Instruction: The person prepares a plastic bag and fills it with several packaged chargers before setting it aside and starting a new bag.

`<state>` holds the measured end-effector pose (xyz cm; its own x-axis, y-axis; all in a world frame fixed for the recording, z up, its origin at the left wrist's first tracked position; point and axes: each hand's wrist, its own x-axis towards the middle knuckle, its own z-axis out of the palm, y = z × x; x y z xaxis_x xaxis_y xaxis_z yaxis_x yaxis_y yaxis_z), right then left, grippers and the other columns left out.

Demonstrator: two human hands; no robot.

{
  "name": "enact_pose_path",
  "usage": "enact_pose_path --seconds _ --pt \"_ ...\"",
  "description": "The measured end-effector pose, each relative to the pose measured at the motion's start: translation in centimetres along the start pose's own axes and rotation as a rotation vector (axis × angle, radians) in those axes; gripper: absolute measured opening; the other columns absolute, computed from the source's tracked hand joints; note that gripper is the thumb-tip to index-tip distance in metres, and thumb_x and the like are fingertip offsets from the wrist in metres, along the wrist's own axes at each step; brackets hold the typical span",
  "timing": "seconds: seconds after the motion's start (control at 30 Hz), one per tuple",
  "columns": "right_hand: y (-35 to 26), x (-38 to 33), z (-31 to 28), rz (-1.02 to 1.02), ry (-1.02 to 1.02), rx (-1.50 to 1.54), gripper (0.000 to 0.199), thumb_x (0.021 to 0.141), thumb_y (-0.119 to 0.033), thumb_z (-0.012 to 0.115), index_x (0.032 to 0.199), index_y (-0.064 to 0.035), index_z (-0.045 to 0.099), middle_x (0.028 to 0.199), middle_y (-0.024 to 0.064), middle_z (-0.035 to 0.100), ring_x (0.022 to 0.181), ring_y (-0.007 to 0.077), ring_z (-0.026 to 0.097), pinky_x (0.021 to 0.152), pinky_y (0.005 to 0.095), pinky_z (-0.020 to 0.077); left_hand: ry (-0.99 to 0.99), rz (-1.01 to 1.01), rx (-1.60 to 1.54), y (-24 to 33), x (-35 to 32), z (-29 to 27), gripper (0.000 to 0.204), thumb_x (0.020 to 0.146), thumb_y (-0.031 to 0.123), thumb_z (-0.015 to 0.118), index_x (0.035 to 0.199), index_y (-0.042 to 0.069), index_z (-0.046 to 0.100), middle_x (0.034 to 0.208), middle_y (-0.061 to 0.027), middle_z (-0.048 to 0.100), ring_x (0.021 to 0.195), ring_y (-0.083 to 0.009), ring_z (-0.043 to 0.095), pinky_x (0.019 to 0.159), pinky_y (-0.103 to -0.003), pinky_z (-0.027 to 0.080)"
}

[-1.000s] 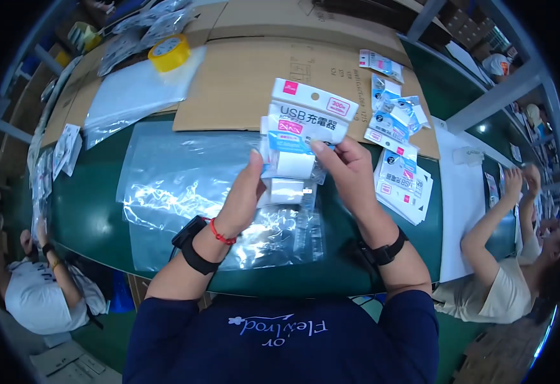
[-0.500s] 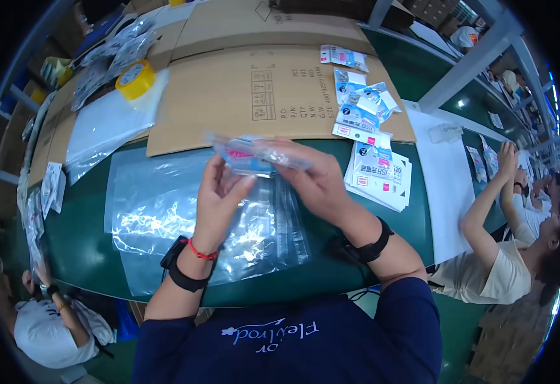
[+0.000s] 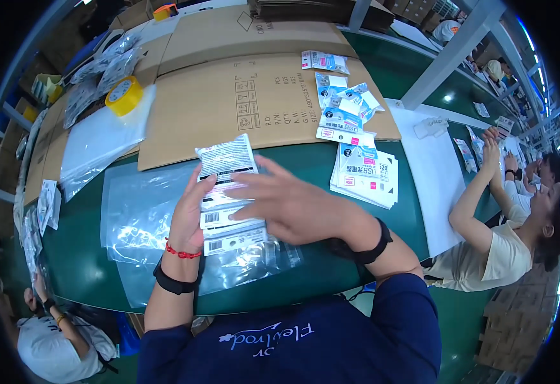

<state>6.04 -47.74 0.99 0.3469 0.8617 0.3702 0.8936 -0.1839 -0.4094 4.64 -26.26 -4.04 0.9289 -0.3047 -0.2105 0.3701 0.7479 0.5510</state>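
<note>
In front of me, several flat printed packets lie overlapped, backs up: a shiny one (image 3: 228, 153) on top and white ones with barcodes (image 3: 238, 238) below. My left hand (image 3: 189, 214) grips their left edge, thumb on top. Over them reaches my right hand (image 3: 292, 201), fingers spread and slightly smeared; I cannot tell whether its fingertips touch them. Beneath lie large clear plastic bags (image 3: 136, 217). To the right are a stack of white printed cards (image 3: 382, 182) and a pile of blue-and-white packets (image 3: 350, 112).
A flattened cardboard sheet (image 3: 197, 121) covers the far side of the green table (image 3: 331, 269). Yellow tape (image 3: 124, 96) and bagged parts (image 3: 104, 67) are at the far left. A metal post (image 3: 452, 54) rises at the right, where a co-worker (image 3: 504, 249) sits. Another person (image 3: 56, 339) is at the lower left.
The packets have come down toward me and now show their backs, fanned out. My right hand has opened away from them, and my left hand has moved left and lower.
</note>
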Motion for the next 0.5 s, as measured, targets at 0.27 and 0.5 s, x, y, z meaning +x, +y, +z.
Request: enact_pose_path --seconds 0.27,0.5 --pt "5.8 -5.3 -3.4 0.85 -0.241 -0.862 0.021 0.077 -0.006 0.059 0.095 -0.0081 0.069 0.124 0.0189 0.054 0.122 0.0329 0.046 0.107 0.0479 0.0296 0.124 0.182 0.143 -1.4 0.4 -0.4 0.048 0.092 0.006 0.051 0.136 0.002 0.032 0.12 -0.014 0.054 0.107 -0.0231 0.058 0.087 -0.036 0.051" --pt "5.1 -2.7 -3.5 0.715 0.238 -0.323 0.047 0.082 -0.005 0.058 0.128 -0.0141 0.053 0.132 0.02 0.049 0.127 0.0335 0.042 0.107 0.0397 0.0324 0.177 0.199 0.179 -1.9 0.4 -0.5 0.048 0.092 0.006 0.051 0.136 0.002 0.032 0.119 -0.0126 0.054 0.107 -0.0215 0.058 0.087 -0.034 0.051"
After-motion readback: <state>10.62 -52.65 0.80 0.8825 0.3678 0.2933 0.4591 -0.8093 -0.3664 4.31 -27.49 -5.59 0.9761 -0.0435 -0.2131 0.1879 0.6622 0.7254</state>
